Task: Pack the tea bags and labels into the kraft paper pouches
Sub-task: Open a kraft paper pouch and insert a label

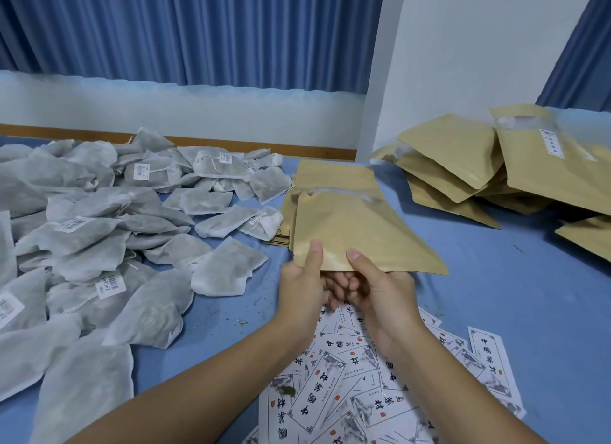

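A flat kraft paper pouch (353, 232) is held up over the blue table by both hands at its near edge. My left hand (302, 280) pinches it with the thumb on top, and my right hand (380, 283) does the same beside it. Fingers of both hands curl under the pouch. Under it lies a small stack of empty pouches (327, 175). Several grey tea bags (99, 245) with small white tags are heaped on the left. White printed labels (350, 394) are scattered under my forearms.
A pile of kraft pouches (479, 165), one with a label on it, lies at the back right against a white pillar. Blue curtains hang behind. The blue table cloth (496, 294) shows between the piles, with a few tea crumbs.
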The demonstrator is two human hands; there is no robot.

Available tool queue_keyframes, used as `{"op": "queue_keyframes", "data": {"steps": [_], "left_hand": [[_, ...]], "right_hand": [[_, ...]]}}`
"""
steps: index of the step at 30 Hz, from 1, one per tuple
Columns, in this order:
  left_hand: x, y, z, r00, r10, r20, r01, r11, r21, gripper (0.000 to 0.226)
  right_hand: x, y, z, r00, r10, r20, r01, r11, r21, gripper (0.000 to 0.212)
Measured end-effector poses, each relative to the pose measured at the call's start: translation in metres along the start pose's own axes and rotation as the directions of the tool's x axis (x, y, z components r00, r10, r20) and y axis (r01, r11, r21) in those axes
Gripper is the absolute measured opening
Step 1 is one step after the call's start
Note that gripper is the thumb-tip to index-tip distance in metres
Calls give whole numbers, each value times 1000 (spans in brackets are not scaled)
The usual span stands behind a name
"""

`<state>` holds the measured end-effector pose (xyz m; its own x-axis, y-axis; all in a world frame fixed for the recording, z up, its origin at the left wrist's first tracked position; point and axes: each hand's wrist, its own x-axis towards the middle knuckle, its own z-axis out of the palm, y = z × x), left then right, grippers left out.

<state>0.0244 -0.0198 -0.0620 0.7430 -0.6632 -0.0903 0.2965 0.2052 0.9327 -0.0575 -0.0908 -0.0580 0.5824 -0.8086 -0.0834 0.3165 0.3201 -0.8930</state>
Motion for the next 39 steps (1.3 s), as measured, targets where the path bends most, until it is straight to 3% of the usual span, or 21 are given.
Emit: {"op": "queue_keyframes", "data": {"steps": [5, 8, 12, 13, 15, 17, 21, 25, 28, 32, 35, 37, 39], "left_hand": [[-3, 6, 5, 993, 108, -47, -102, 988, 115, 62], [-2, 8, 8, 983, 181, -4, -178, 970, 164, 54], [-2, 4, 2, 983, 134, 124, -161, 957, 242, 20], [-3, 3, 2, 985, 90, 144, -114, 978, 172, 10], [0, 2, 8, 988, -15, 155, 29, 995, -91, 19], [6, 4, 15, 985, -89, 150, 135, 936, -326, 27], [12, 8, 17, 982, -76, 176, 142, 904, -403, 30], [15, 13, 38, 971, -7, 237, 87, 941, -327, 32], [24, 18, 65, 960, 36, 278, 15, 984, -178, 36], [40, 25, 100, 914, 189, 359, -254, 957, 141, 32], [60, 35, 137, 837, 270, 476, -416, 879, 233, 42], [78, 43, 166, 883, 171, 438, -300, 922, 245, 63], [95, 38, 187, 916, 47, 399, -196, 919, 341, 52]], "right_hand": [[4, -4, 0, 996, 83, -31, -81, 995, 59, 39], [12, -17, -8, 989, 90, -115, -73, 987, 140, 35], [20, -29, -29, 981, 107, -163, -62, 963, 262, 24], [20, -29, -31, 980, 106, -170, -58, 962, 267, 24], [18, -27, -29, 981, 90, -171, -46, 968, 245, 25], [16, -25, -23, 986, 64, -154, -26, 972, 235, 29], [13, -31, -19, 991, 32, -130, 7, 958, 286, 31], [17, -51, -31, 997, 6, -78, 31, 888, 459, 27], [25, -67, -45, 996, -34, -81, 71, 849, 523, 27], [40, -99, -74, 990, -112, -91, 144, 794, 591, 30], [59, -133, -97, 970, -173, -169, 240, 772, 588, 33], [79, -153, -109, 946, -155, -285, 299, 756, 583, 32], [95, -161, -117, 919, -85, -384, 307, 767, 564, 32]]}}
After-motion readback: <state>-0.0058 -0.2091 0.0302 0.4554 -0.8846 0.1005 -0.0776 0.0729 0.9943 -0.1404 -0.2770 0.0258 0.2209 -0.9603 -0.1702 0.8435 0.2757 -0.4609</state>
